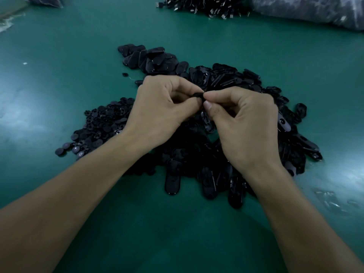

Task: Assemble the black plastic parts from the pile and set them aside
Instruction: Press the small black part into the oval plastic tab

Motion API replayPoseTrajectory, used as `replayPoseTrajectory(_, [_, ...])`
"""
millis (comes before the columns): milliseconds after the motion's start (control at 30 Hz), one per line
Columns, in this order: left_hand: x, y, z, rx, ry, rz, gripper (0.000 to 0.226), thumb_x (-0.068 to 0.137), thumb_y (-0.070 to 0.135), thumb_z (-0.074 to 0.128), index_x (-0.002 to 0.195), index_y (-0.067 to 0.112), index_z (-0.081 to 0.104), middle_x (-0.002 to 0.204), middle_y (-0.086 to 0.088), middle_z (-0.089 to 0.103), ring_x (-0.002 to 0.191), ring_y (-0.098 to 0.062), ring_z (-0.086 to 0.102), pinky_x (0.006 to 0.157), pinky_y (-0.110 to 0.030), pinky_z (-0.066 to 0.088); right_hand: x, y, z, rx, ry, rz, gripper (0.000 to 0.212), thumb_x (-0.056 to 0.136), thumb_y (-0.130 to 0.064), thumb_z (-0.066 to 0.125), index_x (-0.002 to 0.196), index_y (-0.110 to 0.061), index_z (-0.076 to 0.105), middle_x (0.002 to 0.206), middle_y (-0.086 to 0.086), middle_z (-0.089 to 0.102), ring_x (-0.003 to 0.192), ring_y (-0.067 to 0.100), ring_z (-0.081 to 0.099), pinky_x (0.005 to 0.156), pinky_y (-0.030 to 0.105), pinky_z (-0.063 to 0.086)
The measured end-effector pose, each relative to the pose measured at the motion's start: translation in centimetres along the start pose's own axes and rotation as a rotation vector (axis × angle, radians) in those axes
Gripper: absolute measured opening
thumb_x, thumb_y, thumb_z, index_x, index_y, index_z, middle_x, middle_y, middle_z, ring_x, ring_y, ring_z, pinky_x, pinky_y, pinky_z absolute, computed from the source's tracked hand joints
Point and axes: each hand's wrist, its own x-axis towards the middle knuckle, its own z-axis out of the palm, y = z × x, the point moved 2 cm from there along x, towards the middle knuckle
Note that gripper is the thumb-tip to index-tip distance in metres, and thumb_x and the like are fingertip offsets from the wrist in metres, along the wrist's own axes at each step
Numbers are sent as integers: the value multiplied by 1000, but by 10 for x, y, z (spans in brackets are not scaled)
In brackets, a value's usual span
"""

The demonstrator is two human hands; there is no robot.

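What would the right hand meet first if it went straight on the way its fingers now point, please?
The right hand points left at the black part it pinches, so that comes first; just beyond are the fingertips of the left hand, pinching the same part, though depth is unclear.

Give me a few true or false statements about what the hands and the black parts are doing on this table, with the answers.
1. The left hand and right hand both pinch one small black part. True.
2. The table is red. False: it is green.
3. A heap of round parts lies left of the left hand. True.
4. The right hand lies flat on the table. False: it is curled, pinching the part.
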Motion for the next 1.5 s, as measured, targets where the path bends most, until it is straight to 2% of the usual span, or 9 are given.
replayPoseTrajectory(300, [-1,0,1,-132,-48,-70,11,90,13,74,86,23,74,77,-3,76,65,-7,68,62,-19,55,2,2,-1,64,-18,29,18,91,-9,72,105,-18,77,97,-13,74,92,-2,70,86,23,57])
replayPoseTrajectory(433, [-1,1,0,-175,-33,-108,7,91,13,73,88,19,74,80,-9,75,66,-10,66,64,-19,56,2,3,-1,122,-31,40,19,91,-10,72,107,-20,77,100,-11,74,94,-1,70,85,20,57])
replayPoseTrajectory(567, [1,2,-2,-195,-42,-127,8,92,10,70,88,16,73,73,-1,75,65,-7,65,60,-17,53,2,5,0,120,-41,23,23,91,-12,71,105,-31,75,102,-9,68,93,2,66,82,15,53])
replayPoseTrajectory(667, [2,2,-3,-198,-100,-128,10,92,9,69,89,17,73,69,5,72,62,-2,62,58,-15,51,4,8,-2,179,-80,54,24,93,-11,68,105,-31,74,104,-5,71,95,7,68,87,25,55])
replayPoseTrajectory(767, [2,3,-5,-192,-172,-118,11,92,9,69,88,19,73,70,5,71,61,-1,61,59,-15,51,7,10,-7,247,-108,103,20,93,-11,69,103,-27,74,88,-8,74,81,3,69,72,17,53])
replayPoseTrajectory(867, [3,3,-8,-164,-213,-99,12,92,10,69,89,20,74,76,-5,73,64,-4,63,60,-17,52,10,10,-11,325,-167,135,15,91,-6,70,96,-20,75,76,-5,76,66,5,69,60,15,51])
replayPoseTrajectory(933, [4,2,-9,-159,-227,-98,10,92,11,70,90,20,74,82,-13,74,67,-6,64,61,-17,53,11,11,-13,356,-204,150,15,89,-4,72,93,-18,75,73,-3,75,64,7,69,58,17,52])
replayPoseTrajectory(1067, [4,0,-9,-160,-235,-104,8,90,13,71,91,21,74,85,-15,74,73,-12,67,62,-19,54,11,13,-14,403,-222,186,13,86,-1,74,91,-13,75,72,1,75,62,9,69,58,18,53])
replayPoseTrajectory(1500, [3,0,-8,-134,-252,-76,8,88,15,72,93,21,75,84,-9,76,72,-10,69,63,-19,56,9,12,-14,323,-211,170,13,85,-2,76,88,-14,73,68,-1,73,58,8,67,55,18,51])
